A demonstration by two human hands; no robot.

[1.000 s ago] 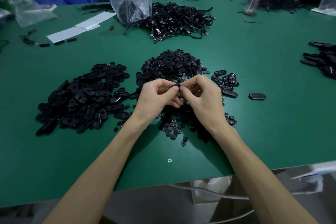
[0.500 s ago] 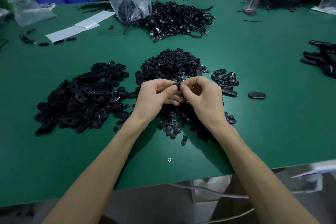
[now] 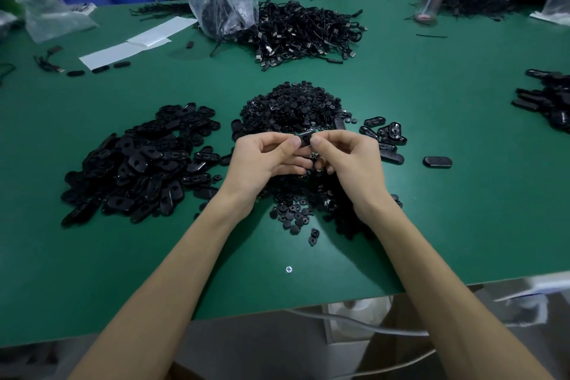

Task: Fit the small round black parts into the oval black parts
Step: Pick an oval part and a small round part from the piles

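We see the left hand [image 3: 265,160] and the right hand [image 3: 348,157] meeting above the table [image 3: 447,210], thumbs and forefingers pinching one oval black part [image 3: 303,138] between them. The fingertips cover most of it, so we cannot tell whether a round piece sits inside. Behind and beneath the hands lies the heap of small round black parts [image 3: 293,108], partly hidden by the wrists, with the heap of oval black parts [image 3: 145,160] to the left and a dark pile [image 3: 549,102] cut off at the right edge.
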